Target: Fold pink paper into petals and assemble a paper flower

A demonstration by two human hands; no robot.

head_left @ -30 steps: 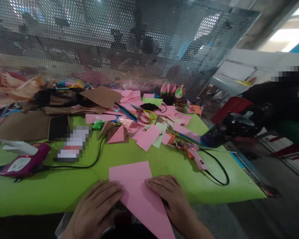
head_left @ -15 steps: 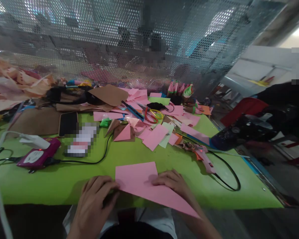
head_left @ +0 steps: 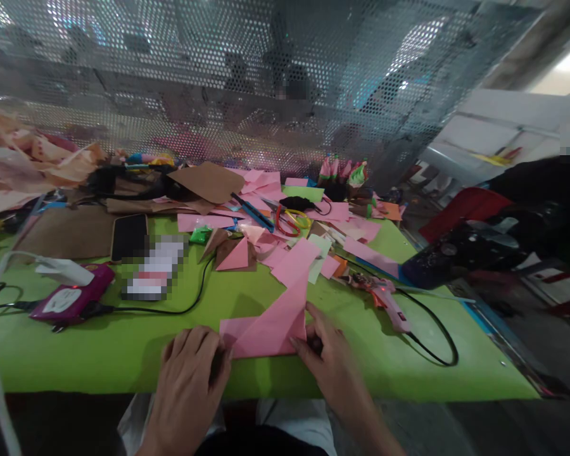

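Fingers of right hand (head_left: pixel 335 354) pinched pink sheet (head_left: pixel 270 329) near front edge of worktop (head_left: pixel 123 354); left hand (head_left: pixel 190 373) pinched left corner; seemingly mid-fold, crease needed pressing.

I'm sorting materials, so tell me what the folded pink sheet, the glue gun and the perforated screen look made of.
Pink sheet: matte paper or thin card, given its flat faces and straight fold.
Glue gun: likely plastic, with a smooth, moulded-looking pink body.
Screen: probably metal, grey with a dull shine and rows of holes.
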